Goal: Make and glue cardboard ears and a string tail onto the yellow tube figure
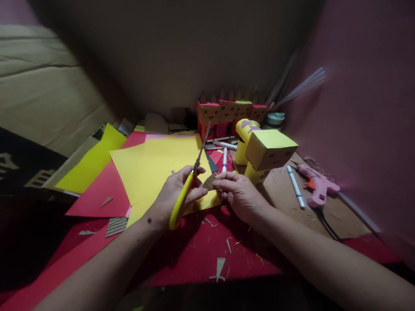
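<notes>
My left hand point(173, 188) is closed around yellow-handled scissors point(181, 202), whose blades point up and away from me. Pinched in the fingers of my right hand point(241, 194) is a small brown cardboard piece point(210, 183), partly hidden by the fingertips. The left thumb tip lies close beside it; whether it touches cannot be made out. Sheets of yellow paper point(152, 162) lie beneath and beyond my hands. To the right of them stands a yellow figure with a cardboard box head point(269, 151), its top covered in yellow paper.
A pink glue gun point(319, 183) and a marker point(295, 186) lie on a cardboard sheet point(340, 218) at right. Several box-headed figures point(227, 111) line the back beside a lidded jar point(275, 119). Red paper point(100, 194) lies left; cardboard scraps point(220, 268) litter the red tabletop point(194, 263).
</notes>
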`<state>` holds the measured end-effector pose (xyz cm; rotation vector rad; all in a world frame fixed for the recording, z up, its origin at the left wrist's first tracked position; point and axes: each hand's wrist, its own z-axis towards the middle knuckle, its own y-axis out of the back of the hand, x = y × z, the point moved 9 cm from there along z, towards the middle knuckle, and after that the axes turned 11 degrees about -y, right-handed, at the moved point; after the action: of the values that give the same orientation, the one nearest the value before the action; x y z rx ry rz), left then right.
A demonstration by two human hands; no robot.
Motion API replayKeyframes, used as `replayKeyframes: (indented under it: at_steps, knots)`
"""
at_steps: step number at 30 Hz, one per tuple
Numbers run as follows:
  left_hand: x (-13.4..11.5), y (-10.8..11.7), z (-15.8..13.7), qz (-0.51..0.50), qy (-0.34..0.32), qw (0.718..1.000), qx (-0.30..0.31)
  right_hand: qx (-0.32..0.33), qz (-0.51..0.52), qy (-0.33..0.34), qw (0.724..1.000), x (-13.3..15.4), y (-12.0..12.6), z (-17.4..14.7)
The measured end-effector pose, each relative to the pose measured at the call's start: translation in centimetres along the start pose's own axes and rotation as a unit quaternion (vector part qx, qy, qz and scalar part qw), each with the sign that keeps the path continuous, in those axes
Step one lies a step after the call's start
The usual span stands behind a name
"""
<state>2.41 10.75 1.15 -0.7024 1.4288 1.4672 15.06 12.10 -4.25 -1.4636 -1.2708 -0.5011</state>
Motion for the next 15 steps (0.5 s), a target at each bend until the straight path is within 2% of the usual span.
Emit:
replayKeyframes:
  at_steps: [8, 12, 15]
  knots:
    - [-0.2, -0.5, 0.2, -0.031, -0.009, 0.999, 0.032, 0.025, -0.136, 0.0, 0.99, 1.4, -0.8, -0.6]
    - [0.4, -0.4, 0.1, -0.066, -0.011, 0.997, 0.046, 0.026, -0.111, 0.016, 0.993, 1.3, -0.7, -0.4]
    - [0.5, -0.1, 0.2, -0.141, -0.021, 0.99, 0.022, 0.013, -0.056, 0.039, 0.998, 1.3, -0.3, -0.1]
